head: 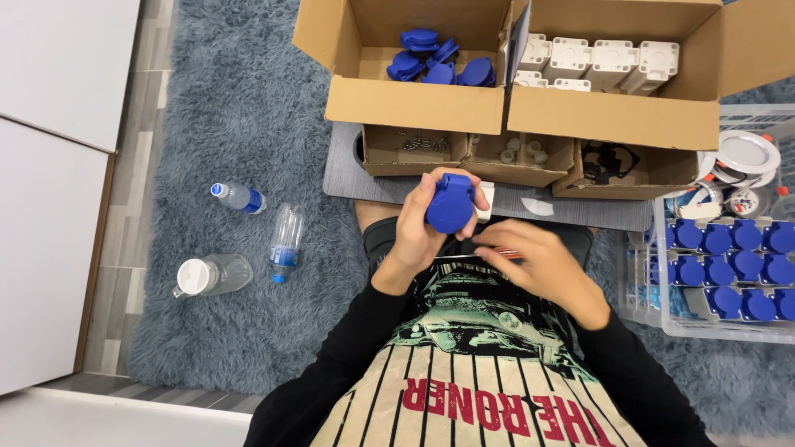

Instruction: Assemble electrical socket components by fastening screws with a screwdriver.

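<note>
Up front, left hand grips a blue socket cover; right hand pinches a screwdriver

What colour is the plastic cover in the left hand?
Blue, seen best in the head view: the plastic cover in the left hand.

A shaggy grey rug covers the floor and bears three clear plastic bottles at the left, two big open cardboard boxes, a clear crate at the right, and a low grey bench carrying three small cardboard trays.
</note>
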